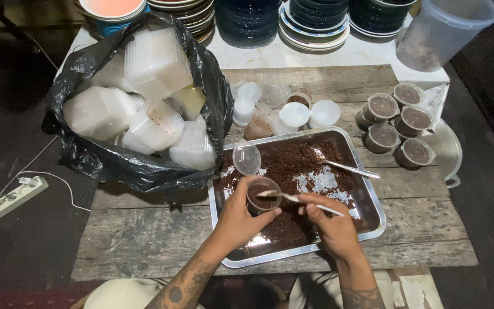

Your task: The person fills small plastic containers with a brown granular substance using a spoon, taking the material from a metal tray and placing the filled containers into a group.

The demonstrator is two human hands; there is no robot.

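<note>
My left hand (pixel 238 214) grips a small clear plastic cup (pixel 262 194) partly filled with dark brown crumbs, held over a metal tray (pixel 373 197) spread with the same brown crumbs (pixel 293 160). My right hand (pixel 330 220) holds a spoon (pixel 293 198) whose bowl rests at the cup's mouth. A second spoon (pixel 350 169) lies in the tray at the right. A clear lid (pixel 247 158) sits on the tray's upper left corner.
A black bag (pixel 87 149) stuffed with stacks of clear containers stands at the left. Several filled, lidded cups (pixel 398 123) sit at the right; empty cups and lids (pixel 284 109) lie behind the tray. Stacked plates (pixel 315 20), a large plastic tub (pixel 441 31), a power strip (pixel 12 197).
</note>
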